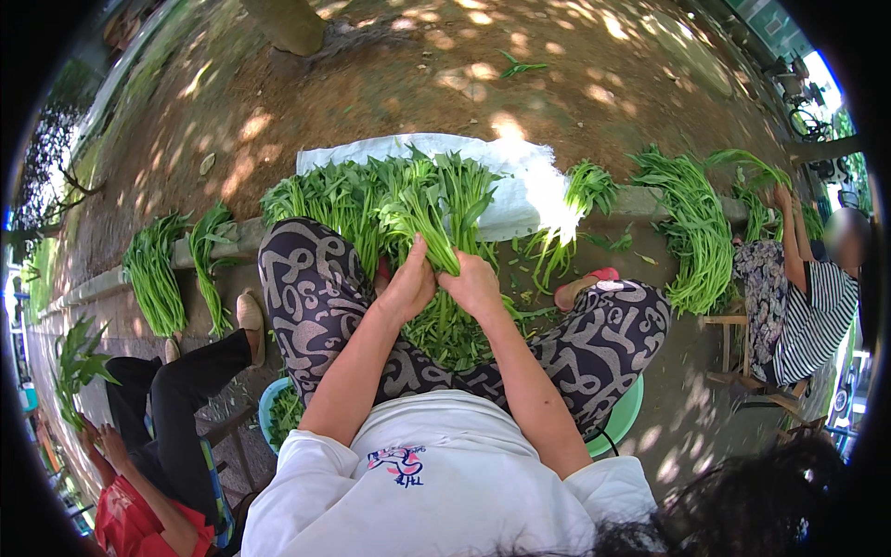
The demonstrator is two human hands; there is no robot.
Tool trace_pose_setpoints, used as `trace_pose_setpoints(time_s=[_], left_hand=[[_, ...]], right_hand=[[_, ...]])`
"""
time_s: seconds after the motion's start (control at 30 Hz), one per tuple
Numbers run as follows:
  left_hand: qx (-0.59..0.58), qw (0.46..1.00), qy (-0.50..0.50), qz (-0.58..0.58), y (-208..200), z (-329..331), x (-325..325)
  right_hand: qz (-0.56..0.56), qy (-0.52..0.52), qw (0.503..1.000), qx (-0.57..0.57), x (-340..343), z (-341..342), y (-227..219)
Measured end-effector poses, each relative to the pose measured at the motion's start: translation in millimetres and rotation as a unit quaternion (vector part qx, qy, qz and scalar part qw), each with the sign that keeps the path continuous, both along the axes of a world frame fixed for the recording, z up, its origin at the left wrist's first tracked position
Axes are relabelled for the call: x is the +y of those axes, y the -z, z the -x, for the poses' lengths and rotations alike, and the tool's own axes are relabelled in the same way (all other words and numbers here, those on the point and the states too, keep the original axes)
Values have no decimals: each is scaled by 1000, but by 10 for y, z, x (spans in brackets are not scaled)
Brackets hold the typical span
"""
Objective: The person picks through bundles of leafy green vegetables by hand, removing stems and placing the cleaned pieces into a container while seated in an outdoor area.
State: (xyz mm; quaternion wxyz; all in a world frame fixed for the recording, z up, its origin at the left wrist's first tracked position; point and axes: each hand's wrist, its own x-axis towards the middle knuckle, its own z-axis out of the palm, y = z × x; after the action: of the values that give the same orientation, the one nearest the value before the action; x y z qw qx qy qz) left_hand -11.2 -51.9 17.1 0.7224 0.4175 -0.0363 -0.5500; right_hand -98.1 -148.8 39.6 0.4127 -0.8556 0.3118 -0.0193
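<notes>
Between my knees I hold a bunch of water spinach (419, 215), its leafy tops pointing away from me. My left hand (409, 282) is closed round the left side of the stems. Close beside it my right hand (471, 284) grips the same bunch, fingers wrapped over the stems. Just beyond, more bunches of water spinach (320, 190) lie in a row on a white woven sheet (510, 218). Under my hands is a heap of cut green pieces (455, 336). The lower ends of the held stems are partly hidden by my hands.
A blue basin (270, 408) with greens stands by my left leg, a green basin (624, 418) by my right. A low kerb (640, 201) runs under the sheet. Greens pile (691, 232) at right. People sit either side, each holding greens. A tree trunk (286, 23) stands ahead.
</notes>
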Motion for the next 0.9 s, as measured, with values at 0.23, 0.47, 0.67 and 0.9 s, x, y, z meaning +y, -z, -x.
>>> trace_pose_setpoints(time_s=[0.23, 0.47, 0.67, 0.9], left_hand=[[25, 1000, 11, -8, -40, -47, -5], [-16, 999, 38, -25, -28, 14, 1], [-45, 999, 29, -3, -28, 48, -23], [-4, 999, -18, 46, 43, -7, 0]], right_hand=[[-173, 30, 984, -39, -154, 30, 61], [-90, 7, 995, -31, -54, 34, 79], [-72, 26, 996, -36, -38, 34, 134], [-101, 48, 991, -69, -10, 10, 72]])
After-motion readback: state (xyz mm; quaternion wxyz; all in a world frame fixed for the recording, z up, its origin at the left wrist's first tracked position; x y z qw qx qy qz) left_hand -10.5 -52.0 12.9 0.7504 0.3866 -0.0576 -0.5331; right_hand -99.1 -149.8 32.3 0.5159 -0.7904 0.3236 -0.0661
